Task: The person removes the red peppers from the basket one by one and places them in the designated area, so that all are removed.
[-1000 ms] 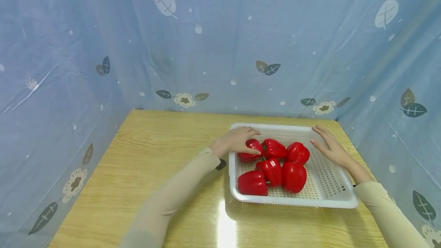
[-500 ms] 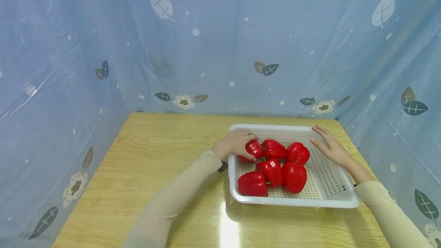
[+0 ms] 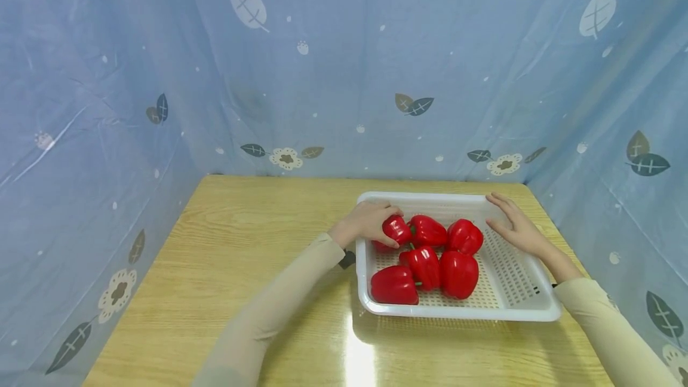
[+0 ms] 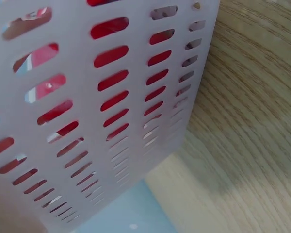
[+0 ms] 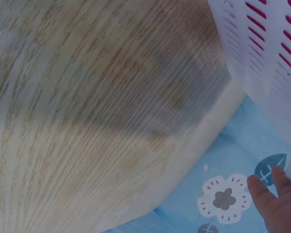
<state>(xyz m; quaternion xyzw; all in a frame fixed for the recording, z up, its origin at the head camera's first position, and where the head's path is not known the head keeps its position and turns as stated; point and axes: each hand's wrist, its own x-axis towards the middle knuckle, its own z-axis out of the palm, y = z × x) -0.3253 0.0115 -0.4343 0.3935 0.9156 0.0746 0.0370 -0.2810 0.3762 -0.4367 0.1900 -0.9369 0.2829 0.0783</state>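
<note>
In the head view, a white perforated plastic basket (image 3: 457, 313) holds several red bell peppers. My left hand (image 3: 369, 220) reaches over the basket's left rim and grips the back-left bell pepper (image 3: 396, 230), thumb on the near side and fingers over the far side. My right hand (image 3: 520, 233) lies at the right rim with fingers extended, holding nothing. Another bell pepper (image 3: 395, 285) lies in the front-left corner, its green stem facing right. The left wrist view is filled by the slotted basket wall (image 4: 138, 73), red showing through. Fingertips of my right hand (image 5: 281, 206) appear in the right wrist view.
The basket stands on the right part of a wood-grain table (image 3: 242, 226). Blue patterned cloth (image 3: 322, 76) hangs behind the table and along both sides. Inside, the basket's right end (image 3: 510, 279) shows bare slotted floor beside the bell peppers.
My left hand's fingers and thumb have closed from a spread pose above the back-left bell pepper to a grip around it. The right hand and the basket have stayed almost still.
</note>
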